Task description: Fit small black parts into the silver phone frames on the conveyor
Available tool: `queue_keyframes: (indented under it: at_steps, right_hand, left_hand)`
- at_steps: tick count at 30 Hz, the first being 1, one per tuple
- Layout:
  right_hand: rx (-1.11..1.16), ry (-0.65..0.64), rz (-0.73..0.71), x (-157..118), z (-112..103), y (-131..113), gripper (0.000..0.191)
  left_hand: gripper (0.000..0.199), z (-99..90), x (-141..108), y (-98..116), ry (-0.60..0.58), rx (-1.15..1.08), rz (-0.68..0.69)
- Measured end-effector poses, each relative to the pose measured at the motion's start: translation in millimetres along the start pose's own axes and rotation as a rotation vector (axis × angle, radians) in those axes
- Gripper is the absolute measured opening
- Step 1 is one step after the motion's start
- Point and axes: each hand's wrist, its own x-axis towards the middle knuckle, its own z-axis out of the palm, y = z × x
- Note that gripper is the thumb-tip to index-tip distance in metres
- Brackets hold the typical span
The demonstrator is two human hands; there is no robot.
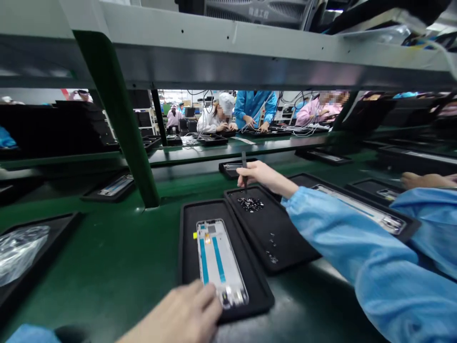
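Observation:
Gripped upright in my right hand (252, 174) is a pair of dark tweezers (244, 164), tips down by a pile of small black and silver parts (250, 204). These lie in a black tray (246, 228), with a few small clear or silvery bits (272, 257) nearer me. To its left, another black tray (189, 257) holds a silver phone frame (214, 243) with blue strips and a yellow tab. My left hand (189, 309) rests at that frame's lower left corner, fingers bent and close together. Its fingertips and whatever they may grip are hidden.
A green post (121, 124) rises at left to a low grey shelf (228, 52). Clear plastic (24, 247) lies in a left-hand tray. At right, a co-worker's blue sleeve (424, 224) and hand (424, 181) are close to a tray with a long frame (360, 202). People work beyond.

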Motion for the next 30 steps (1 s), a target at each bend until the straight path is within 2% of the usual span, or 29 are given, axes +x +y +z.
queue_keyframes:
  at_steps: [2, 5, 8, 11, 15, 19, 23, 27, 30]
  right_hand:
    - [-0.092, -0.007, 0.049, 27.5, -16.6, 14.2, 0.022]
    - [-0.248, 0.002, 0.108, 68.3, -18.9, 34.3, 0.011]
    - [-0.417, 0.056, 0.178, 100.6, -1.6, 48.6, 0.021]
    - [-0.542, 0.107, 0.242, 120.8, 21.2, 58.2, 0.031]
    - [-0.634, 0.121, 0.301, 134.4, 44.8, 68.9, 0.032]
    - [-0.667, 0.088, 0.315, 138.2, 55.4, 78.6, 0.032]
    - [-0.678, 0.068, 0.257, 129.6, 48.0, 76.1, 0.031]
    - [-0.675, 0.083, 0.128, 109.1, 22.6, 48.1, 0.026]
    - [-0.651, 0.072, 0.007, 75.3, 8.1, 21.4, 0.019]
  left_hand:
    - [0.009, -12.9, 14.2, -20.0, -0.053, 0.020, -0.058]
    - [0.012, -23.2, 39.2, -62.1, -0.055, 0.081, -0.207]
    - [0.008, -20.2, 66.6, -113.3, -0.002, 0.188, -0.357]
    - [0.006, -10.5, 89.3, -160.5, 0.067, 0.265, -0.496]
    - [0.018, 6.5, 102.0, -201.9, 0.172, 0.331, -0.684]
    - [0.027, 25.0, 102.2, -226.3, 0.222, 0.277, -0.737]
    - [0.032, 38.6, 103.1, -238.4, 0.294, 0.180, -0.706]
    - [0.033, 40.6, 106.0, -239.8, 0.372, 0.051, -0.655]
    - [0.029, 30.0, 101.1, -241.5, 0.407, -0.070, -0.650]
